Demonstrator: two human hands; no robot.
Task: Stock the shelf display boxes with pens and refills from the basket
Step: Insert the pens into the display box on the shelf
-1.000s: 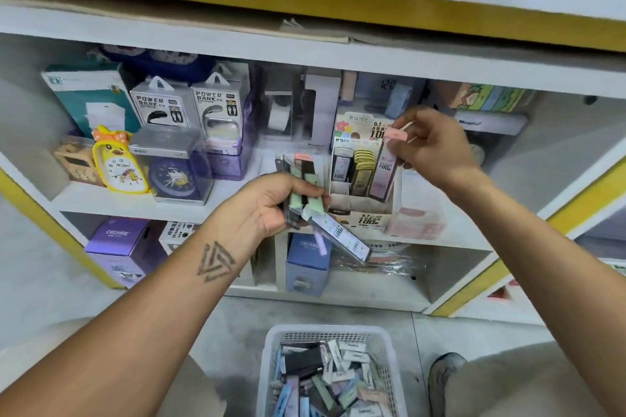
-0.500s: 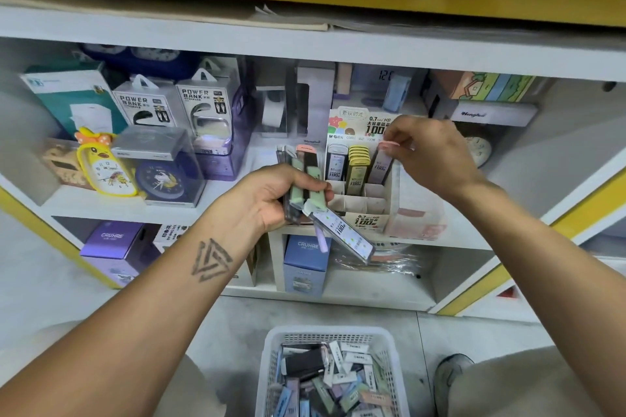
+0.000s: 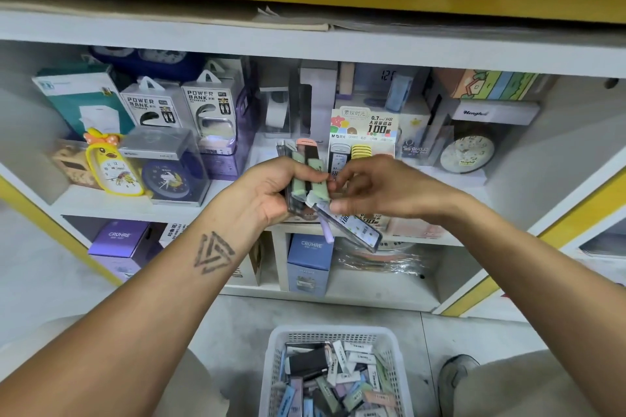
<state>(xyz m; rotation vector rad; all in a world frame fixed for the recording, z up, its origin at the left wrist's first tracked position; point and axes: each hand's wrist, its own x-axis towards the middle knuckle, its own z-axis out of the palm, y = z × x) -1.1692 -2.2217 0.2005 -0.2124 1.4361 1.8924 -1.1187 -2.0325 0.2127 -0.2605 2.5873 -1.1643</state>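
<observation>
My left hand [image 3: 267, 189] grips a fanned bundle of refill cases [image 3: 299, 179], green, pink and dark, in front of the middle shelf. One clear purple-tinted case [image 3: 355, 230] slants down to the right from the bundle. My right hand [image 3: 382, 189] is at the bundle's right side, thumb and forefinger pinching a case there. Behind the hands stands the lead-refill display box [image 3: 364, 125] with a grey and a yellow row of cases showing; its lower part is hidden. The white basket [image 3: 277, 349] on the floor below holds several loose cases.
Power bank boxes [image 3: 179, 105], a yellow duck clock [image 3: 113, 169] and a blue clock [image 3: 169, 179] fill the shelf's left. A round white clock [image 3: 467, 154] stands at the right. CRUHRE boxes [image 3: 308, 264] sit on the lower shelf. A shoe [image 3: 454, 376] rests by the basket.
My right hand left the display box, where it set a pink case, and came down left to the bundle in my left hand. The view tilted slightly down.
</observation>
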